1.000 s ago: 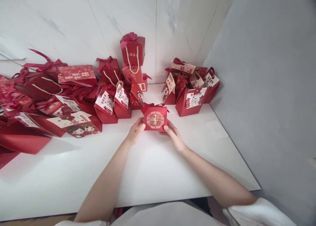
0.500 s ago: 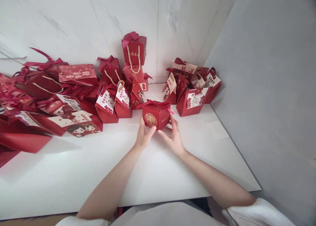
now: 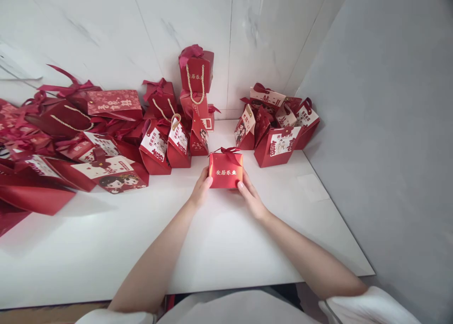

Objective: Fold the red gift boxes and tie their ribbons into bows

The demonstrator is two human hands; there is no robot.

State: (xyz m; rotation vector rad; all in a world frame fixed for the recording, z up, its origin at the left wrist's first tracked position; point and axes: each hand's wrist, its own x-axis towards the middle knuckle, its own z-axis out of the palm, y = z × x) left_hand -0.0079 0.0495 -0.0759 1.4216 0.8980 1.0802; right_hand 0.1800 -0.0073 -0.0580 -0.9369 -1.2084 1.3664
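Between my two hands is a small red gift box [image 3: 225,171] with gold characters on the face toward me and a dark red ribbon bow on top. My left hand [image 3: 200,188] grips its left side, the thumb near the front edge. On the right side, my right hand [image 3: 253,196] holds it with the thumb at the lower front corner. The fingers behind the box are partly hidden. Just beyond it stands a red box with a couple printed on it [image 3: 200,135].
A heap of red gift boxes [image 3: 71,140] covers the table's left side. A stack topped by a rope-handled box [image 3: 197,73] stands against the marble wall [image 3: 184,17]. Another group of red boxes [image 3: 278,147] is at the right, near a grey panel [image 3: 382,125]. The table [image 3: 226,248] is white.
The box has been turned between my hands: its round gold emblem faced me before, and now a side with a row of gold characters does. The view has shifted slightly.
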